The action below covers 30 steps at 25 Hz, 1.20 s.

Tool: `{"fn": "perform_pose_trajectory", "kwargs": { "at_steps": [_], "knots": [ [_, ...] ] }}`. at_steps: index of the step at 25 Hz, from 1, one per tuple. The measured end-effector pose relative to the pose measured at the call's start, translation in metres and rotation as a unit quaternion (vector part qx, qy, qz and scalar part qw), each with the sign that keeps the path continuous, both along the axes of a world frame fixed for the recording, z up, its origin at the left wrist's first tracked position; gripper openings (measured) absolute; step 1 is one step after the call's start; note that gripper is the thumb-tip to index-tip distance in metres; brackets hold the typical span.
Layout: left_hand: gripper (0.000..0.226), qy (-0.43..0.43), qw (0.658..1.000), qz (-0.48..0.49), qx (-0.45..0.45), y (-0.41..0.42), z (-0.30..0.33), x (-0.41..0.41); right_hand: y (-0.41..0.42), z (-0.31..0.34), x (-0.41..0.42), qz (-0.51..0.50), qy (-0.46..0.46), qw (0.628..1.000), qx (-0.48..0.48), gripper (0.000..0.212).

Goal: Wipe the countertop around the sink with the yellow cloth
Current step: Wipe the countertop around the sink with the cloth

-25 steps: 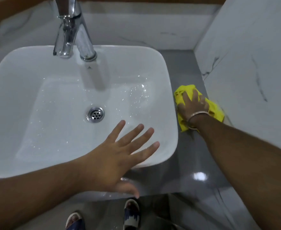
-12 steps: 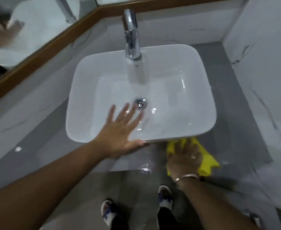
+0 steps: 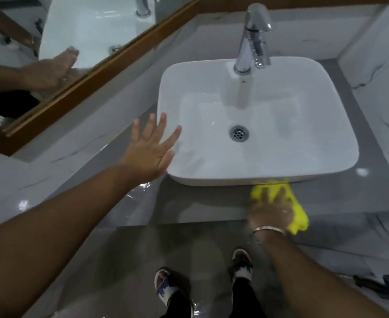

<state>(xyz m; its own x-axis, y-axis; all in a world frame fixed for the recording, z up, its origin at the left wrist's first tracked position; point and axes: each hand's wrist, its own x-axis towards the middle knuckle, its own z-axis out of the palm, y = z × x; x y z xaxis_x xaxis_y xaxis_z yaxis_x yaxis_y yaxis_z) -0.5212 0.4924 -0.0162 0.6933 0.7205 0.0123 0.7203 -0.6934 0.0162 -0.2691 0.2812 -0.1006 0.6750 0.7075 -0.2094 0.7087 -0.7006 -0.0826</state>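
Note:
A white vessel sink (image 3: 340, 157) sits on a grey countertop (image 3: 202, 207). My right hand (image 3: 270, 211), with a metal bangle on the wrist, presses flat on the bunched yellow cloth (image 3: 298, 213) on the countertop strip just in front of the sink's front edge. Part of the cloth is tucked under the sink's overhang. My left hand (image 3: 148, 149) holds nothing, fingers spread, at the sink's left front corner; whether it touches the rim is unclear.
A chrome faucet (image 3: 252, 40) rises at the back of the sink, and a drain (image 3: 239, 133) sits in the basin. A wood-framed mirror (image 3: 78, 88) runs along the left wall. Marble wall (image 3: 381, 76) on the right. My sandalled feet (image 3: 241, 263) below the counter edge.
My right hand has slid the cloth from the right side of the sink round to its front. My left hand has shifted from the basin's front to its left front corner.

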Motion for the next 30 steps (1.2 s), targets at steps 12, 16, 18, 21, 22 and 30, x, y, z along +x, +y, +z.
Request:
{"fn": "perform_pose_trajectory", "kwargs": {
  "at_steps": [12,16,18,21,22,30],
  "knots": [
    [0.059,0.011,0.999,-0.046,-0.004,0.009,0.000,0.000,0.029,-0.017,-0.092,-0.023,0.005,0.999,0.028,0.058],
    [0.060,-0.021,0.999,-0.036,0.003,0.007,-0.001,-0.002,0.065,-0.012,-0.203,0.273,0.028,0.962,-0.007,0.054],
    [0.063,-0.027,0.999,-0.039,0.012,0.009,-0.002,-0.005,0.068,-0.015,-0.207,0.396,0.033,0.917,-0.002,0.057],
    [0.067,-0.041,0.999,-0.030,0.020,0.011,-0.003,-0.005,0.069,-0.016,-0.174,0.396,0.030,0.917,0.028,0.064],
    [0.068,-0.049,0.998,-0.022,0.018,0.011,-0.004,-0.006,0.067,-0.012,-0.165,0.366,0.040,0.929,0.019,0.063],
    [0.077,0.009,0.998,0.061,-0.005,0.014,-0.008,-0.111,0.111,0.008,-0.247,0.399,0.100,0.911,-0.033,0.062]
  ]
}}
